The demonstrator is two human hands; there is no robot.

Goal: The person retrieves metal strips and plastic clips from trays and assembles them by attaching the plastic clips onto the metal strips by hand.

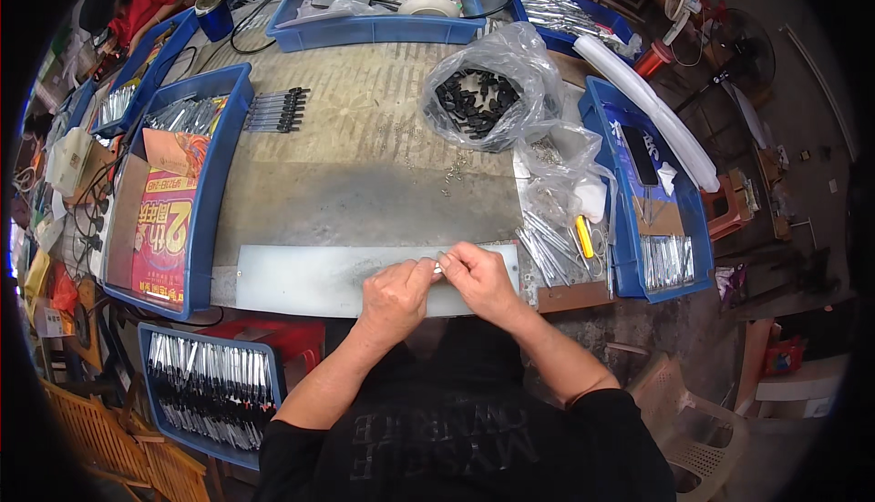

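My left hand (396,300) and my right hand (481,281) meet at the near side of the worktable (365,196), thumbs and forefingers clamped on a small pale piece (438,269) held between them; my fingertips cover much of it, so I cannot tell its full shape. It is above a long whitish strip (301,274) lying along the near edge. Farther off, right of the middle, a clear plastic bag (538,55) gapes around a heap of small black parts (478,105), and tiny metal bits (453,172) lie scattered nearer me. On the far left, a row of dark-ended pens (276,110) lies beside a blue tray (202,228). To my right are loose silvery rods (545,248) and a yellow-handled tool (584,237), left of another blue tray with a dark flat slab (641,155) in it. Low at the near left, a bin (205,447) is packed with rows of more pens. A long blue tub (374,33) spans the far side.
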